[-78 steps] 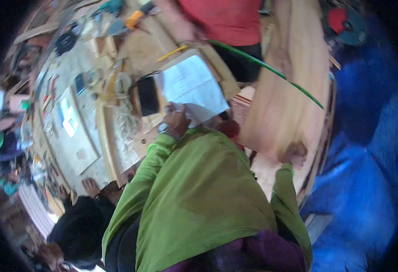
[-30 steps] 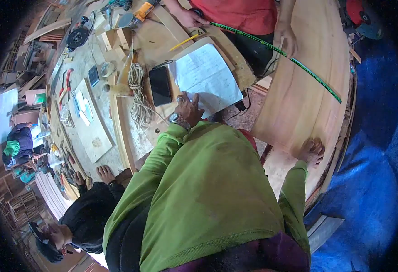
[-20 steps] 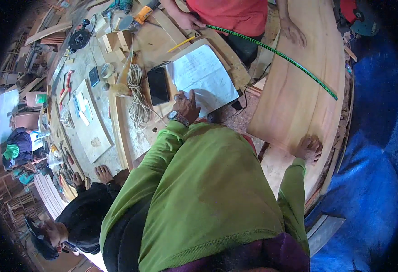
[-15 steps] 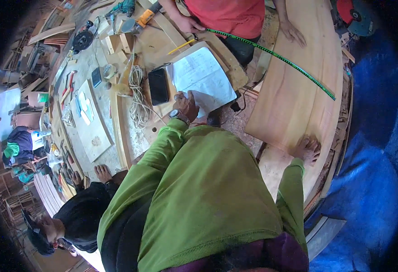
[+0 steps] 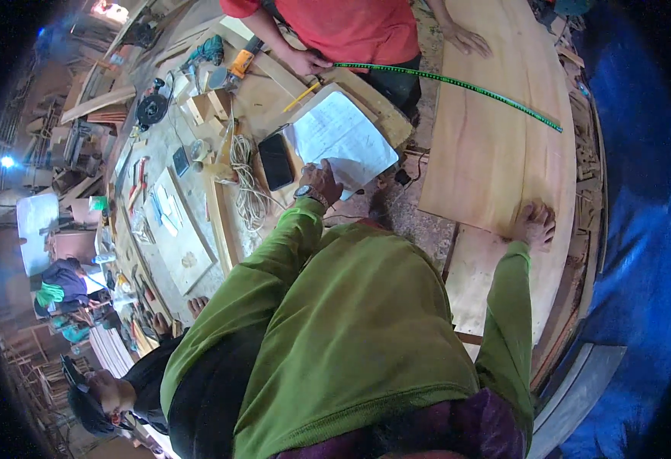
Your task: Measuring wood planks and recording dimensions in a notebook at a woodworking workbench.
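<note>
Pale, smooth plywood makes up the long sheet (image 5: 504, 130) on the right, its far end running past a person in a red shirt (image 5: 351, 27). The right hand (image 5: 534, 223) lies flat on the sheet's near edge, fingers spread wide and holding nothing. The left hand (image 5: 322, 182), a watch at its wrist, rests on the near corner of the white paper sheets (image 5: 345, 138) on a board left of the plywood; its fingers look loosely curled on the paper, though I cannot tell whether they pinch it.

A green tape measure (image 5: 458, 83) stretches thin and slightly bowed across the plywood's far part, one end by the other person's hand (image 5: 309, 61). If the flat hand shifts its weight, the sheet could probably slide on the panel below and drag the tape off line. The thin paper could crease or tear under a pressing palm.

Left of the papers lie a glossy black phone (image 5: 276, 161) and a coil of rough pale rope (image 5: 247, 180), which could snag a sleeve.
</note>
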Demonstrator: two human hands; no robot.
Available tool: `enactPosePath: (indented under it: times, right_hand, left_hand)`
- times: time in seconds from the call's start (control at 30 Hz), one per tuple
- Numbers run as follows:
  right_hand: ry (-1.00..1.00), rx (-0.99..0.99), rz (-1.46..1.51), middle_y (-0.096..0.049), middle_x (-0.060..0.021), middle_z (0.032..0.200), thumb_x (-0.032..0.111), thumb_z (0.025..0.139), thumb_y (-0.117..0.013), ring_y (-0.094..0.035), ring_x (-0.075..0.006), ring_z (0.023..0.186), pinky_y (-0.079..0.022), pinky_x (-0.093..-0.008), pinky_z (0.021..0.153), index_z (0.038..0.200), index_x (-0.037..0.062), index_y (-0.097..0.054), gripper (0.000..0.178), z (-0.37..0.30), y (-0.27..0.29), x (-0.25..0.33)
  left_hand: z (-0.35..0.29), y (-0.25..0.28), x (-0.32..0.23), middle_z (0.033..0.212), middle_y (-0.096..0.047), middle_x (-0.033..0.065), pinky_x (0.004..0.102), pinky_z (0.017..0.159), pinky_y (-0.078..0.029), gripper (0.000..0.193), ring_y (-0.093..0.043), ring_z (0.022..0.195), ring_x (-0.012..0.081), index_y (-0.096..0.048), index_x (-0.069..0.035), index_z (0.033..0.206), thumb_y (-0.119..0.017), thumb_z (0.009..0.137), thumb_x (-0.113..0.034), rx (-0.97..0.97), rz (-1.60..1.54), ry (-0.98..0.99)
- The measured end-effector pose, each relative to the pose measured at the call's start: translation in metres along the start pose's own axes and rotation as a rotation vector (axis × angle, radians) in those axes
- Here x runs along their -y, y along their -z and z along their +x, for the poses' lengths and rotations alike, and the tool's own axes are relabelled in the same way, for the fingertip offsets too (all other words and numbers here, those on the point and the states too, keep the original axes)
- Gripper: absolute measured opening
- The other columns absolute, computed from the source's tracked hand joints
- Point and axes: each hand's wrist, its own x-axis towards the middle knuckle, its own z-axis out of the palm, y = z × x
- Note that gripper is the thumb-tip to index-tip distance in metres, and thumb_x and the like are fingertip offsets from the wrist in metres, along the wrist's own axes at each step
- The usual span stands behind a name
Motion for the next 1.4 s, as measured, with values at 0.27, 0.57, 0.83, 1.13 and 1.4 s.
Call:
enactPosePath:
  times: [0.27, 0.57, 0.83, 1.13, 1.4]
  right_hand:
    - [-0.015, -0.019, -0.048, -0.043, -0.0138, 0.126, 0.049, 0.077, -0.046, -0.037, -0.0356, 0.117, -0.027, -0.0504, 0.097, 0.118, 0.0186, -0.050, 0.051, -0.004, 0.008, 0.003]
    - [-0.011, 0.007, -0.014, -0.045, -0.0087, 0.126, 0.043, 0.076, -0.049, -0.037, -0.0332, 0.116, -0.027, -0.0469, 0.097, 0.118, 0.0194, -0.051, 0.048, -0.001, 0.007, 0.004]
    - [0.047, -0.051, 0.044, -0.044, -0.0076, 0.128, 0.043, 0.076, -0.048, -0.035, -0.0339, 0.119, -0.023, -0.0463, 0.101, 0.118, 0.0184, -0.051, 0.049, 0.000, 0.009, 0.006]
    - [0.066, -0.090, 0.033, -0.046, -0.0134, 0.124, 0.043, 0.076, -0.047, -0.037, -0.0349, 0.117, -0.024, -0.0473, 0.100, 0.115, 0.0148, -0.055, 0.049, 0.001, -0.004, -0.005]
    - [0.004, 0.038, 0.046, -0.043, -0.0148, 0.126, 0.045, 0.076, -0.047, -0.032, -0.0371, 0.120, -0.021, -0.0480, 0.101, 0.122, 0.0159, -0.049, 0.054, -0.002, 0.014, 0.007]
  left_hand:
    - [0.014, -0.033, 0.019, 0.105, -0.053, 0.0250, 0.0467, 0.087, -0.040, 0.067, -0.049, 0.100, 0.0412, -0.043, 0.002, 0.115, -0.059, 0.067, -0.041, -0.128, -0.051, 0.000]
    - [0.019, -0.045, 0.031, 0.094, -0.057, 0.0205, 0.0455, 0.080, -0.043, 0.034, -0.054, 0.091, 0.0366, -0.049, -0.002, 0.107, -0.045, 0.076, -0.015, -0.224, 0.081, -0.045]
    - [0.015, -0.044, 0.037, 0.092, -0.058, 0.0197, 0.0389, 0.082, -0.045, 0.025, -0.055, 0.092, 0.0336, -0.052, 0.002, 0.102, -0.041, 0.083, -0.011, -0.281, 0.074, -0.112]
    - [0.028, -0.067, 0.042, 0.100, -0.056, 0.0219, 0.0410, 0.079, -0.048, 0.033, -0.052, 0.097, 0.0369, -0.047, 0.001, 0.112, -0.040, 0.082, -0.009, -0.245, 0.079, -0.057]
    - [0.036, -0.079, 0.051, 0.109, -0.052, 0.0212, 0.0391, 0.087, -0.041, 0.049, -0.048, 0.104, 0.0339, -0.038, 0.002, 0.124, -0.048, 0.079, -0.015, -0.239, 0.204, -0.139]
